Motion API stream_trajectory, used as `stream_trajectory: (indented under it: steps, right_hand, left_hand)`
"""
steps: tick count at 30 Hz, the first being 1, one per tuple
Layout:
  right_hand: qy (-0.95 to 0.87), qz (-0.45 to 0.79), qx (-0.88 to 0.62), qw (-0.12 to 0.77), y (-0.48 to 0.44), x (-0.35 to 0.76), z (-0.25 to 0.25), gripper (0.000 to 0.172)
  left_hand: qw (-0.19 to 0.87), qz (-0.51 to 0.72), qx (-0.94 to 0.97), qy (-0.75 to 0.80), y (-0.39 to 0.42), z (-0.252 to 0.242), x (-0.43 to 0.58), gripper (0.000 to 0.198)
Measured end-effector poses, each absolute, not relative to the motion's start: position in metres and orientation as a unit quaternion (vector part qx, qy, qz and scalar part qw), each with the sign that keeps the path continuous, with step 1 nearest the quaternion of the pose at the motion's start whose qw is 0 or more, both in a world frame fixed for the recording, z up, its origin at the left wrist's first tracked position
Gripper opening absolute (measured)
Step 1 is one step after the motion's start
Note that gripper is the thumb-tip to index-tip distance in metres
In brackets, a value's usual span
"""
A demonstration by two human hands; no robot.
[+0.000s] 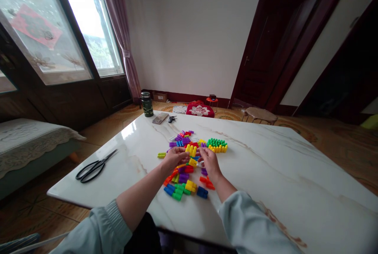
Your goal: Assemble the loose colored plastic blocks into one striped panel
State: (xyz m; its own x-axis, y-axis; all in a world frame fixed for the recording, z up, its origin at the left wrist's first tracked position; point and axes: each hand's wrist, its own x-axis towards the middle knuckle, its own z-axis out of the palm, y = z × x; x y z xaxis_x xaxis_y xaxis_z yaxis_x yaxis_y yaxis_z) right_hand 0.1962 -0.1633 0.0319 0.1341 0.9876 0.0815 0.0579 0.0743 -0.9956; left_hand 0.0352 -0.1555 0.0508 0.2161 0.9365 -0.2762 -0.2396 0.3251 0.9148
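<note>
Holding yellow multi-tube toy block (191,150) up btwn both hands, above a pile of loose coloured blocks (183,178). Pinched at its left edge by L hand (176,156), fingers closed on it; at the right edge, can't tell firm grip from light touch by R hand (209,159). Set w/ row of tubes running approx hand to hand, tubes near upright; L hand nearer, if anything. See stacked green blocks (217,142) & yellow blocks (217,149) just beyond R hand, to the right. Resting all on white marble-look table (265,159), w/ black-handled scissors (102,163) far left (blades pointing away), plus camo-pattern flask (147,104), smartphone (160,118), keys (172,119) at far edge. In bkgd: purple curtain (125,45), dark-red door (262,53).
</note>
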Motion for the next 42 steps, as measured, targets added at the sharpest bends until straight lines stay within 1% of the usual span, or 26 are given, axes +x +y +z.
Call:
stream_trajectory:
  steps: [4, 8, 10, 12, 14, 16, 18, 19, 23, 25, 28, 30, 33, 37, 42]
  right_hand:
    - [-0.514, 0.437, -0.498, 0.544, -0.163, 0.190, 0.030, 0.035]
    - [-0.543, 0.392, -0.494, 0.554, -0.150, 0.198, 0.018, 0.030]
    - [-0.540, 0.319, -0.545, 0.557, -0.143, 0.218, 0.008, 0.027]
    - [-0.523, 0.212, -0.626, 0.539, -0.139, 0.248, -0.006, 0.023]
    - [-0.514, 0.121, -0.703, 0.476, -0.138, 0.280, -0.022, 0.021]
    - [-0.504, 0.085, -0.749, 0.421, -0.138, 0.304, -0.036, 0.022]
    - [-0.497, 0.076, -0.766, 0.400, -0.136, 0.317, -0.046, 0.022]
    - [-0.496, 0.078, -0.765, 0.404, -0.134, 0.319, -0.049, 0.022]
    - [-0.481, 0.106, -0.738, 0.461, -0.126, 0.313, -0.052, 0.026]
    - [-0.473, 0.098, -0.736, 0.474, -0.125, 0.310, -0.051, 0.027]
    - [-0.495, 0.050, -0.746, 0.443, -0.128, 0.308, -0.049, 0.021]
    - [-0.517, 0.030, -0.749, 0.413, -0.131, 0.306, -0.049, 0.021]
    - [-0.544, 0.038, -0.745, 0.383, -0.132, 0.300, -0.049, 0.022]
    - [-0.574, 0.064, -0.728, 0.368, -0.129, 0.293, -0.054, 0.028]
    - [-0.611, 0.088, -0.693, 0.373, -0.128, 0.293, -0.057, 0.037]
  left_hand:
    - [0.640, 0.445, 0.405, 0.477, -0.153, 0.046, 0.037, 0.029]
    - [0.617, 0.428, 0.437, 0.496, -0.151, 0.038, 0.037, 0.038]
    - [0.602, 0.421, 0.457, 0.502, -0.150, 0.035, 0.035, 0.041]
    - [0.587, 0.412, 0.480, 0.506, -0.148, 0.032, 0.032, 0.042]
    - [0.575, 0.401, 0.500, 0.509, -0.147, 0.029, 0.031, 0.039]
    - [0.567, 0.390, 0.514, 0.511, -0.146, 0.027, 0.031, 0.036]
    - [0.564, 0.382, 0.525, 0.510, -0.145, 0.026, 0.032, 0.034]
    - [0.564, 0.380, 0.530, 0.506, -0.145, 0.025, 0.033, 0.034]
    - [0.561, 0.376, 0.545, 0.496, -0.146, 0.026, 0.034, 0.033]
    - [0.563, 0.372, 0.543, 0.500, -0.147, 0.027, 0.033, 0.032]
    - [0.560, 0.370, 0.539, 0.509, -0.147, 0.029, 0.031, 0.029]
    - [0.556, 0.369, 0.537, 0.516, -0.147, 0.029, 0.029, 0.029]
    - [0.557, 0.361, 0.538, 0.520, -0.147, 0.030, 0.028, 0.031]
    - [0.554, 0.355, 0.547, 0.517, -0.147, 0.030, 0.027, 0.032]
    - [0.547, 0.356, 0.556, 0.515, -0.148, 0.031, 0.025, 0.034]
